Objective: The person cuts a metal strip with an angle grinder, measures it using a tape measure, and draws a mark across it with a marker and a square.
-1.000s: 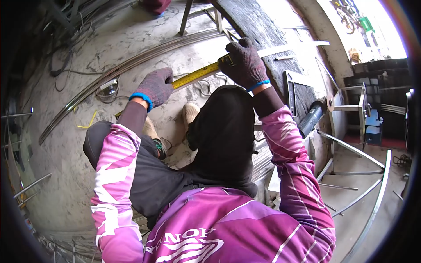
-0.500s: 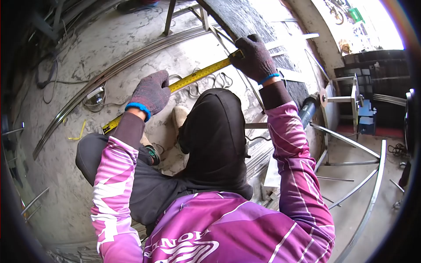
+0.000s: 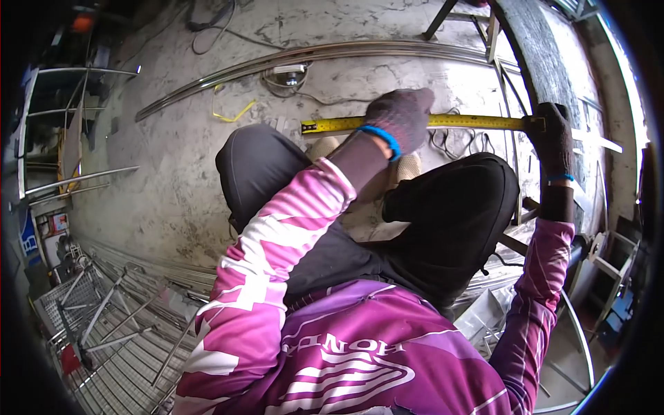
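Note:
A yellow tape measure (image 3: 477, 122) is pulled out straight above my knees, its free end reaching past my left wrist. My left hand (image 3: 402, 117), in a dark knitted glove with a blue cuff, is closed around the middle of the blade. At the other end, my right hand (image 3: 555, 138), gloved the same way, grips the dark tape case. That hand is beside the dark plank (image 3: 536, 52). My fingers partly hide the case.
Long thin metal rods (image 3: 332, 50) lie across the floor beyond my feet. Nearby are a corded device (image 3: 290, 75) and a yellow strap (image 3: 234, 114). Metal frames (image 3: 114, 325) stand at the lower left. A metal trestle leg (image 3: 492, 38) supports the plank.
The view has swung left, showing more frames at that side. My left hand sits farther along the blade, and the tape now looks nearly level, with its free end in plain sight.

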Demonstrator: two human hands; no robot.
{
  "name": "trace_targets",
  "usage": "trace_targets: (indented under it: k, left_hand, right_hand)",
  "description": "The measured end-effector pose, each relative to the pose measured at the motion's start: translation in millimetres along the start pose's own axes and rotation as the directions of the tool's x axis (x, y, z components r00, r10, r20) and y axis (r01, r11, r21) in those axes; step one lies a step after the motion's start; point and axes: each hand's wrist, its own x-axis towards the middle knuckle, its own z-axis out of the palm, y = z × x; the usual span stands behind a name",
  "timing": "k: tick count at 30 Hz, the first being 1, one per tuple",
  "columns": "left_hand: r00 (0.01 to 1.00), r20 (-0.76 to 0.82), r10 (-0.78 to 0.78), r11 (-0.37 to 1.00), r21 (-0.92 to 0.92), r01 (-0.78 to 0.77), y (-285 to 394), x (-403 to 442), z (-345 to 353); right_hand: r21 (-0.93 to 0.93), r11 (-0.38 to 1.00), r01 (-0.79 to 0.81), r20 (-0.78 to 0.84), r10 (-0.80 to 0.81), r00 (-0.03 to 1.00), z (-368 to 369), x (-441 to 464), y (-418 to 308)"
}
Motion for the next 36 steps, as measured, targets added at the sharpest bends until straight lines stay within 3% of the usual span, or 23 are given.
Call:
trace_targets:
  k: [2, 4, 6, 10, 14, 17, 21, 26, 28, 30, 32, 36]
  left_hand:
    - [0.996, -0.089, 0.024, 0.998, 0.063, -0.018, -34.6, -20.9, -8.3]
    - [0.998, -0.061, -0.026, 0.996, 0.08, 0.031, -63.5, -46.3, -29.3]
    - [0.998, -0.04, 0.043, 0.993, 0.112, -0.038, -105.4, -67.6, -48.4]
    - [0.995, 0.085, -0.052, 0.995, 0.089, 0.044, -132.4, -93.4, -95.9]
    - [0.979, 0.16, -0.125, 0.992, 0.053, 0.118, -135.5, -93.7, -103.4]
    - [0.993, 0.117, 0.004, 0.994, 0.106, -0.016, -141.7, -89.7, -100.4]
    - [0.987, 0.136, -0.082, 0.996, 0.033, 0.079, -134.5, -91.1, -101.3]
    - [0.994, 0.105, 0.001, 0.997, 0.077, -0.009, -135.0, -92.6, -100.1]
    - [0.985, 0.137, -0.107, 0.991, -0.06, 0.116, -125.5, -92.4, -102.4]
    - [0.992, 0.123, -0.027, 0.999, -0.018, 0.029, -132.6, -90.0, -99.8]
    - [0.984, 0.148, -0.096, 0.993, -0.054, 0.105, -133.0, -89.3, -99.8]
    - [0.995, 0.095, -0.027, 1.0, -0.013, 0.028, -126.5, -90.7, -99.7]
  right_hand:
    - [0.029, 1.0, -0.009, 0.034, 0.008, 0.999, 1.7, 0.3, 5.0]
    - [-0.012, 1.0, -0.009, 0.036, 0.009, 0.999, 3.8, -0.1, 9.3]
    - [-0.002, 1.0, -0.012, 0.007, 0.012, 1.0, 3.1, -1.6, 8.2]
    - [-0.027, 0.999, 0.038, 0.028, -0.037, 0.999, 4.7, -0.6, 11.7]
    - [0.037, 0.999, 0.003, 0.015, -0.003, 1.0, 5.1, -2.9, 14.1]
    - [0.016, 1.0, 0.022, 0.026, -0.022, 0.999, 2.5, -2.0, 12.4]
    - [0.074, 0.997, -0.036, 0.061, 0.031, 0.998, 7.5, -3.0, 19.5]
    - [0.045, 0.999, 0.004, 0.025, -0.005, 1.0, 8.1, -4.1, 20.7]
    - [0.12, 0.991, -0.062, 0.007, 0.062, 0.998, 8.6, -6.3, 17.2]
    - [0.089, 0.996, -0.024, 0.011, 0.023, 1.0, 4.5, -8.3, 20.5]
    - [0.063, 0.998, -0.029, 0.018, 0.028, 0.999, 0.6, -7.6, 18.5]
    - [-0.019, 0.999, -0.035, 0.0, 0.035, 0.999, -4.7, -4.9, 13.2]
